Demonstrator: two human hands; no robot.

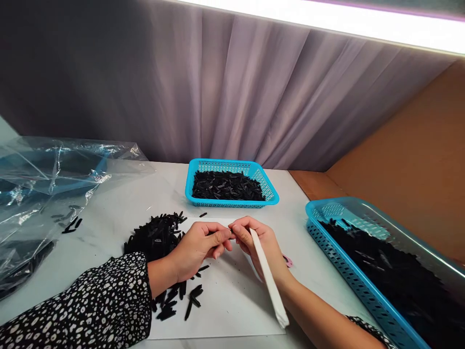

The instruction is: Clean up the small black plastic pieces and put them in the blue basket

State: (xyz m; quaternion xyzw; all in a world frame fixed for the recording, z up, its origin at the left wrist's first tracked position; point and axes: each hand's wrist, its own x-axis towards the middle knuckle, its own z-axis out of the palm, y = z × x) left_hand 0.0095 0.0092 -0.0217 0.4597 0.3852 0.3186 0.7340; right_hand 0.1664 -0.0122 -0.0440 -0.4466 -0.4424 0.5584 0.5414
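My left hand (203,245) is pinched closed, thumb on forefinger, around a small dark piece (231,233) that is mostly hidden by the fingertips. My right hand (267,247) meets it there, its fingertips touching the same spot. A long white wrapped stick (268,278) runs through my right hand, its blunt end pointing down toward me; its other end is hidden by the fingers. Beside and under my left wrist lies a heap of short black strips (154,237), with several loose strips (194,296) nearer me on a white sheet (232,312).
A blue basket (232,202) of black strips stands at the back. At right is a larger blue basket (359,278) with more strips. Clear plastic bags (54,179) cover the left side. A pink item (288,261) shows partly behind my right wrist.
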